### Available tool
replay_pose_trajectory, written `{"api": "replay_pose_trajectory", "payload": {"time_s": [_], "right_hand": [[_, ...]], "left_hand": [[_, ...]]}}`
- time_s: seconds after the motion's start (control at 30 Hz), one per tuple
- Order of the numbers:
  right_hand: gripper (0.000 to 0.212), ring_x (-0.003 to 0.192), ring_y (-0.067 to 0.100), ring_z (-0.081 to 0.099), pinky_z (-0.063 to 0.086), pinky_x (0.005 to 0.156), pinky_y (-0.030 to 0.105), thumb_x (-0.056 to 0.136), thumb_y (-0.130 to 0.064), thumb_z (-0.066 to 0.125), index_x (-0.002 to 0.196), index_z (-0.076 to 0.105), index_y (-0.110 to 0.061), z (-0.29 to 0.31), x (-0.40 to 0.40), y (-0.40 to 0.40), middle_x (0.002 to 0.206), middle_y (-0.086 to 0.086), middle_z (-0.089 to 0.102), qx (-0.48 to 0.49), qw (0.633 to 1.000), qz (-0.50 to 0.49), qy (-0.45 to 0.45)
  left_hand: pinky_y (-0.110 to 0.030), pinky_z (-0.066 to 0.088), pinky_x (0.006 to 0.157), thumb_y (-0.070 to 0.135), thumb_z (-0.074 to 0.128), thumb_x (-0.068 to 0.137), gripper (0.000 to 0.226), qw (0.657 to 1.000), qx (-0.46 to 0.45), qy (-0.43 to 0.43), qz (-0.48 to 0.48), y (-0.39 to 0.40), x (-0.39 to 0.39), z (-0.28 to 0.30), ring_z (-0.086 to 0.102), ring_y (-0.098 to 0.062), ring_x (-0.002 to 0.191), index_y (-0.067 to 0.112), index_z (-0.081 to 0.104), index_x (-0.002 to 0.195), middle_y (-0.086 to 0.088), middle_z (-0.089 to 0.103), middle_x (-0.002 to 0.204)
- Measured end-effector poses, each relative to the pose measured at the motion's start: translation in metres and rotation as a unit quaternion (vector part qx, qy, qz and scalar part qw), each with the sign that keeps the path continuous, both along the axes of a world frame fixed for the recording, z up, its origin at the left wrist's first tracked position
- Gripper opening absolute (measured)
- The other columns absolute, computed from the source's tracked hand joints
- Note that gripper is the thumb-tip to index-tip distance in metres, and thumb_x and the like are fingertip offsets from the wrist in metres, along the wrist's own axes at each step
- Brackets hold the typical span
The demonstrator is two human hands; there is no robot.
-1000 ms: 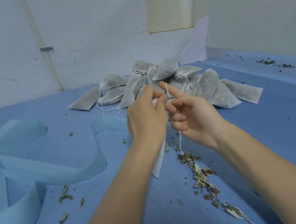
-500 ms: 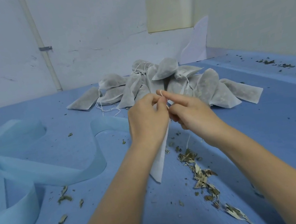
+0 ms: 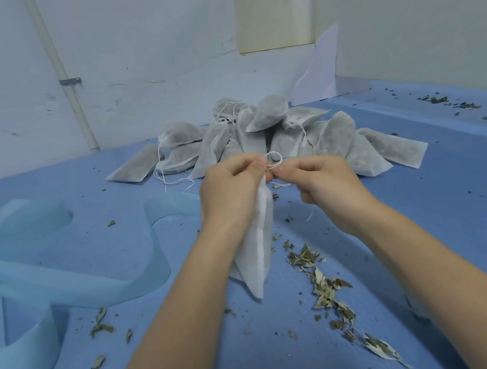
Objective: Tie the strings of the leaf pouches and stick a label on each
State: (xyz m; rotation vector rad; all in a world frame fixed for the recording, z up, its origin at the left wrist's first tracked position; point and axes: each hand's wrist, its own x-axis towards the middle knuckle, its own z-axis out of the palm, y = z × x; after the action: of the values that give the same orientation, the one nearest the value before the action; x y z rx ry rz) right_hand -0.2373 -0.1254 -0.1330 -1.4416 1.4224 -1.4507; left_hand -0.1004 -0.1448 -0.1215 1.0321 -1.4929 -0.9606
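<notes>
Both hands meet over the middle of the blue bench, working on one white leaf pouch. The left hand has its grip closed round the pouch's gathered neck, so the pouch hangs down from it, its bottom corner close to the bench (whether it touches, I cannot tell). The right hand has a narrow grip, fingertips pinching the thin white string, which forms a small loop standing up between the two hands. A loose end of string trails below the right hand.

Far behind the hands lies a pile of filled pouches, grey-white, several with strings showing, spread from left to right against the far wall. On the left of the bench a wide strip of light blue fabric curls on its edge in loops. Dried leaf scraps are scattered near the hanging pouch and trail toward the near right. More crumbs dot the far right corner.
</notes>
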Motion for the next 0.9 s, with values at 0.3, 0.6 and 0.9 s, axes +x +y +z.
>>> {"api": "replay_pose_trajectory", "payload": {"time_s": [0.3, 0.6, 0.9], "right_hand": [[0.025, 0.044, 0.005, 0.028, 0.025, 0.038, 0.015, 0.076, -0.028, 0.075, 0.084, 0.069, -0.005, 0.009, -0.005, -0.002, 0.056, -0.005, 0.040, 0.102, 0.972, 0.067, -0.202], [0.016, 0.041, 0.005, 0.029, 0.027, 0.038, 0.016, 0.079, -0.008, 0.074, 0.087, 0.072, 0.006, 0.001, 0.002, -0.004, 0.051, -0.006, 0.037, 0.073, 0.978, -0.004, -0.194], [0.009, 0.042, 0.003, 0.017, 0.012, 0.035, 0.013, 0.086, -0.006, 0.055, 0.088, 0.064, -0.002, 0.002, 0.000, -0.004, 0.056, -0.005, 0.028, 0.162, 0.892, 0.149, -0.395]], "left_hand": [[-0.031, 0.043, 0.075, 0.030, 0.059, 0.089, 0.014, 0.937, -0.191, -0.276, 0.101, -0.001, 0.001, 0.000, 0.058, -0.019, 0.088, 0.027, 0.072, 0.087, 0.005, 0.065, 0.087], [-0.033, 0.045, 0.080, 0.028, 0.053, 0.091, 0.015, 0.961, -0.124, -0.204, 0.139, 0.000, -0.011, -0.009, 0.058, -0.020, 0.095, 0.020, 0.066, 0.089, 0.000, 0.067, 0.098], [-0.028, 0.041, 0.070, 0.023, 0.049, 0.093, 0.021, 0.992, 0.018, -0.109, 0.066, 0.004, -0.013, -0.006, 0.056, -0.013, 0.085, 0.025, 0.060, 0.076, 0.004, 0.066, 0.090]]}}
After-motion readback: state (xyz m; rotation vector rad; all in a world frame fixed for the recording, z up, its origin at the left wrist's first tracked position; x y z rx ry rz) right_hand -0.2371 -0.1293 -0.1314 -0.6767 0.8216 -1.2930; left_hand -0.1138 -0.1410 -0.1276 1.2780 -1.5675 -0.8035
